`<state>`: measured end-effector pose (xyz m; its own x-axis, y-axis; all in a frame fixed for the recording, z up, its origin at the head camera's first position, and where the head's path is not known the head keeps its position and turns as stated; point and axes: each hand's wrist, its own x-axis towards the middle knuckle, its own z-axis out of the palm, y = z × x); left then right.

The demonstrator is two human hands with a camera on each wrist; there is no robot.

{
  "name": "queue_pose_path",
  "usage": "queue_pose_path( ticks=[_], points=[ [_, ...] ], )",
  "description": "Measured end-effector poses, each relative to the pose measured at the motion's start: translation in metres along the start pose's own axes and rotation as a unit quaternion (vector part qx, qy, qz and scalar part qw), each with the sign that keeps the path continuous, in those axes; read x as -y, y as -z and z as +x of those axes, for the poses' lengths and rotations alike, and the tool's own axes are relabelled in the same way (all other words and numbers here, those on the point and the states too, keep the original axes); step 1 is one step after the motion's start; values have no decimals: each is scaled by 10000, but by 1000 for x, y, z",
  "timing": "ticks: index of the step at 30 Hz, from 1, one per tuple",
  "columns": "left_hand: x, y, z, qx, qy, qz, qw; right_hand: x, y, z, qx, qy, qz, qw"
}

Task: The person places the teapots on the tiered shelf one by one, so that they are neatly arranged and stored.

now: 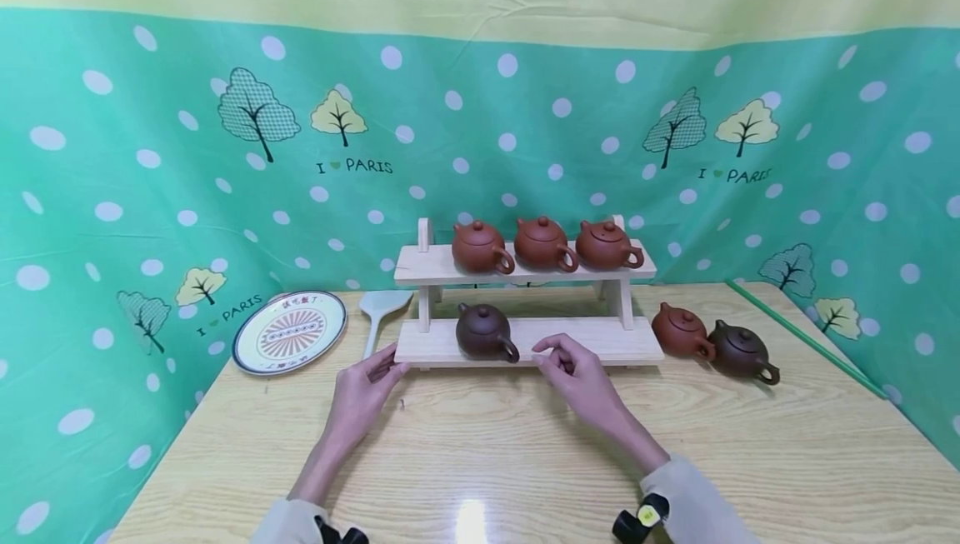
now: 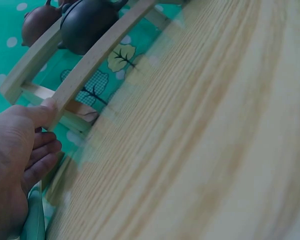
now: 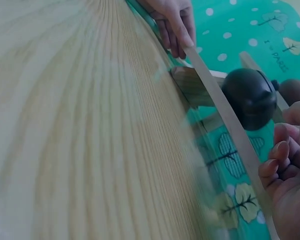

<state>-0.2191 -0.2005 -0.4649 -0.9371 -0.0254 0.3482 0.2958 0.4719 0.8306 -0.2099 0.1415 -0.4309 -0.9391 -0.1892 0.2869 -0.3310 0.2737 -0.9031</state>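
A two-tier wooden stand [image 1: 585, 337] stands toward the back of the table. My left hand [image 1: 358, 394] grips the left end of its lower shelf. The left wrist view shows that thumb on the shelf edge. On the lower shelf sits a dark brown teapot [image 1: 482, 330], its handle turned toward the front right. Just right of it, at the shelf's front edge, is my right hand [image 1: 581, 381]; its fingers [image 3: 281, 150] are loosely bent and hold nothing. Three reddish-brown teapots, left [image 1: 477, 247], middle [image 1: 540, 242] and right [image 1: 602, 245], line the upper shelf.
Right of the stand, a reddish-brown teapot [image 1: 678, 330] and a dark teapot [image 1: 738, 351] sit on the table [image 1: 480, 444]. A green stick [image 1: 810, 340] lies along the right edge. To the left are a patterned plate [image 1: 292, 333] and a pale spatula [image 1: 382, 304].
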Motion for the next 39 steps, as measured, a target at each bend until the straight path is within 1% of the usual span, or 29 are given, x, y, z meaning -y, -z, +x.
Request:
queue_pose_path(
  ticks=[10,18,21,25,32,39],
  points=[
    [0,0,0,19,72,-136,9999,-6,31,-15,-159,-89,-266,9995],
    [0,1,-1,13,76,-167,9998,-11,56,-28,-483,95,-442,9978],
    [1,0,0,21,45,-149,9999,-15,66,-33,-639,140,-585,9961],
    [1,0,0,18,53,-123,9999,-22,80,-39,-826,44,-778,9935],
    [1,0,-1,0,83,-141,9999,-29,102,-47,-1155,-33,-1192,9861],
    [0,0,0,20,110,-140,9998,-38,124,-54,-1378,-168,-1338,9812]
  ],
)
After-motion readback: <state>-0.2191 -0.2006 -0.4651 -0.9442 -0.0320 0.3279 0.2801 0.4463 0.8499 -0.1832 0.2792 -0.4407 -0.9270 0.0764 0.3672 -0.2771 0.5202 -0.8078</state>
